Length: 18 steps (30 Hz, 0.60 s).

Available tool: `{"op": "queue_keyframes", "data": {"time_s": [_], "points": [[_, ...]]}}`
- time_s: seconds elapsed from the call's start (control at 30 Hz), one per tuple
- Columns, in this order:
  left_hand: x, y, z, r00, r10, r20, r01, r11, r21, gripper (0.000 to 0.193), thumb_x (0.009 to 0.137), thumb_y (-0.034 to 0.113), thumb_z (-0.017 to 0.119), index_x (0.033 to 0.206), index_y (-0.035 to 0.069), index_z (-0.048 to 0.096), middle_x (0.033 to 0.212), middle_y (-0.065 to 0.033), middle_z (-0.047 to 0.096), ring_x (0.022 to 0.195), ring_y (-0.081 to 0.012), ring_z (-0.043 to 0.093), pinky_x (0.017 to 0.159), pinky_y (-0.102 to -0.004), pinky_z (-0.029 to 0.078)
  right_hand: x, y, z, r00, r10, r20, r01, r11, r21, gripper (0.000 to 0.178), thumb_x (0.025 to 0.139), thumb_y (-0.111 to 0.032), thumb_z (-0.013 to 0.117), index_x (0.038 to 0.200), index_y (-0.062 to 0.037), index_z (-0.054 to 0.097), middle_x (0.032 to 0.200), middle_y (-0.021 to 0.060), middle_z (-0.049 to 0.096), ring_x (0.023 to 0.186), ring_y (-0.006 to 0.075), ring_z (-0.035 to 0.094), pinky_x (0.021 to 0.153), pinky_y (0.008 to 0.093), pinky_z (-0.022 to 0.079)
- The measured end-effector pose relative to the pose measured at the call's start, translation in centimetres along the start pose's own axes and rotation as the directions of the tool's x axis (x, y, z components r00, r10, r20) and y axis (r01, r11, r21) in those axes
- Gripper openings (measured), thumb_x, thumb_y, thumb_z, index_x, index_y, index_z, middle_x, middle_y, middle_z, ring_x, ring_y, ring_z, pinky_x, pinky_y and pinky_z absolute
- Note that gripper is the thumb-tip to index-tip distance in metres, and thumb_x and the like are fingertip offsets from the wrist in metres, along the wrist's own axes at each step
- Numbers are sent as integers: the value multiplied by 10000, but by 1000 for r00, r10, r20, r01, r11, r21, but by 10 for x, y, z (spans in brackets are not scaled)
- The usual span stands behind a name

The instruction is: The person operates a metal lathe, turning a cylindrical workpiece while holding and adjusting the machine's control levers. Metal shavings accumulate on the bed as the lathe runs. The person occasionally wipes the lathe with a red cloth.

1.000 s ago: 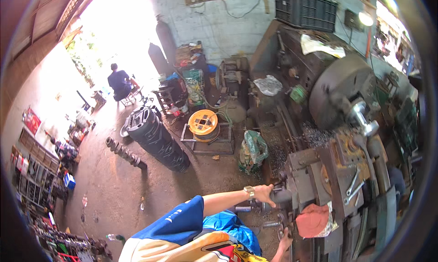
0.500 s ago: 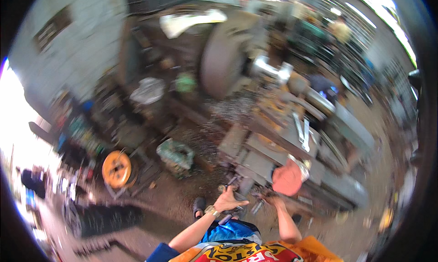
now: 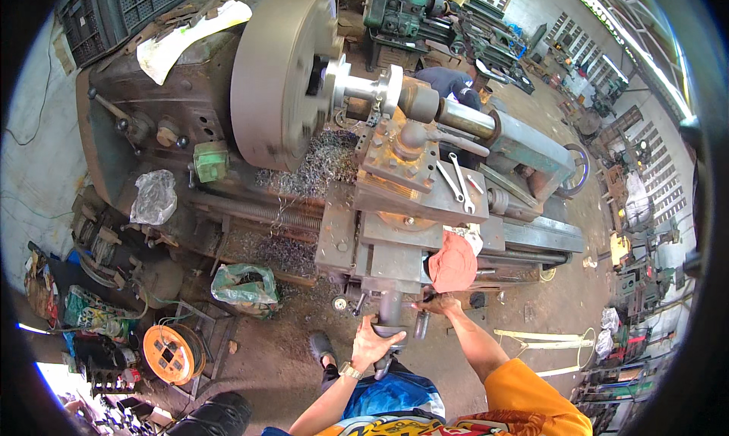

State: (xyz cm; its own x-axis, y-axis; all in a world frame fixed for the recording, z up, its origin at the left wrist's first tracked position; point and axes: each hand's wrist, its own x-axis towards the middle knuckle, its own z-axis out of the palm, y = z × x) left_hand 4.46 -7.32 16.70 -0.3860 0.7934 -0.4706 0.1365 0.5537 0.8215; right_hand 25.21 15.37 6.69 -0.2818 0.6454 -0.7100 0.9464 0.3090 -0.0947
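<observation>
My left hand is wrapped round the dark round handwheel on the near end of a metal lathe's cross slide. A grey steel handle hangs beside it. To the right, my right hand is closed at a small lathe lever, its fingertips partly hidden below a red cloth cap. Farther off, a large lathe chuck with smeared jaws carries a shiny turned metal workpiece. The tool post stands near that workpiece.
Two wrenches lie on the carriage. Metal shavings pile under the chuck. An orange cable reel and a green plastic bag sit on the floor at left. Beyond the lathe, a person in dark clothes bends down.
My left hand, spread with its thumb apart earlier, has closed round the handwheel. My right hand stays by the cap. The view has swung, so the lathe appears farther left and sharper.
</observation>
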Motion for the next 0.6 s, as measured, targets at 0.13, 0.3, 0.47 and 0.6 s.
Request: {"op": "queue_keyframes", "data": {"time_s": [0.13, 0.3, 0.47, 0.6], "points": [[-1, -1, 1, 1000, 1, -13, -1, 1000, 14, 940, 602, 581, 824, 1257, 12, 462, 1142, -260, 595, 1064, -383, 605, 917, -447, 497, -14, -6, -16, 995, -28, 95, 23, 999, 46, 647, 711, -704, 652, 1066, -163, 645, 1191, 65, 630, 1242, 261, 505, 999, 455, 410], [0, 1, -1, 1000, 19, -16, -19, 1000, 16, 927, 610, 579, 817, 1246, 2, 468, 1151, -254, 587, 1066, -378, 603, 912, -447, 497, -19, -5, -16, 998, -61, 23, 57, 988, 142, 904, 643, -736, 688, 1318, -159, 514, 1286, 107, 594, 1226, 261, 526, 1066, 383, 362], [0, 3, -2, 999, 45, -29, -45, 999, 17, 915, 627, 539, 825, 1254, -20, 465, 1151, -259, 598, 1079, -365, 605, 943, -424, 482, -15, -1, -13, 1000, -20, -13, 21, 992, 127, 878, 647, -738, 688, 1291, -162, 538, 1262, 114, 609, 1238, 245, 511, 1065, 376, 357], [0, 2, -2, 998, 47, -40, -45, 998, 43, 919, 618, 571, 816, 1242, -9, 472, 1153, -249, 587, 1057, -373, 607, 918, -437, 495, -12, 1, -15, 996, -77, 32, 74, 992, 101, 852, 657, -761, 662, 1245, -154, 561, 1245, 117, 616, 1229, 248, 514, 1061, 390, 354]]}}
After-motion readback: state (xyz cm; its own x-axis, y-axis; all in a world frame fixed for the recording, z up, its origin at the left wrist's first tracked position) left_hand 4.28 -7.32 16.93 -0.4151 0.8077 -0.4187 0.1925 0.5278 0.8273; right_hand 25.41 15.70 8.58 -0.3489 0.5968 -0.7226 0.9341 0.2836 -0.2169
